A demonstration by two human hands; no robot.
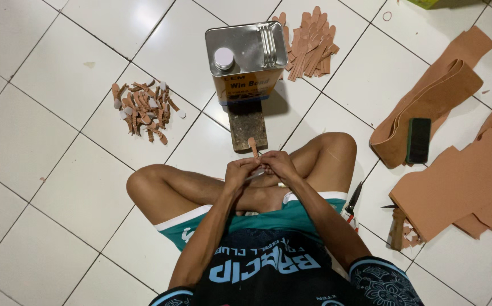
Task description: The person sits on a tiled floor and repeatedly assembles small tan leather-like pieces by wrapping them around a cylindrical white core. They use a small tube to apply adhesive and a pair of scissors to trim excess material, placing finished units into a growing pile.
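White glazed tiles with dark grout lines are covering the whole floor (36, 141), and we are sitting cross-legged on them, looking straight down past our knees. Right ahead of us a square metal glue can (247, 56) with a round cap and a flat handle is standing on the tiles, throwing a shadow to its right, and a small worn wooden block (247, 126) is lying just in front of it, between the can and our shins. Behind the can a heap of cut tan strips (311, 46) is fanning out. Off to the left, well apart from us, a looser pile of small tan pieces with pale tips (142, 110) is resting on one tile.

On the right side, long folded bands of tan material (444, 90) are curling across the floor, with a dark rectangular phone (418, 140) lying on top of them, and broad flat tan sheets (461, 181) are spreading toward the edge of view. Scissors with red handles (352, 203) are lying beside our right knee, and a wooden-handled tool (396, 228) is lying near the sheets.

We are holding our hands together above our ankles. Our left hand (240, 171) is curled closed, pinching a small tan strip (253, 146) that is sticking upright from the fingers. Our right hand (280, 164) is also curled, fingertips meeting the left hand at the strip's base; we cannot tell whether it is gripping it.
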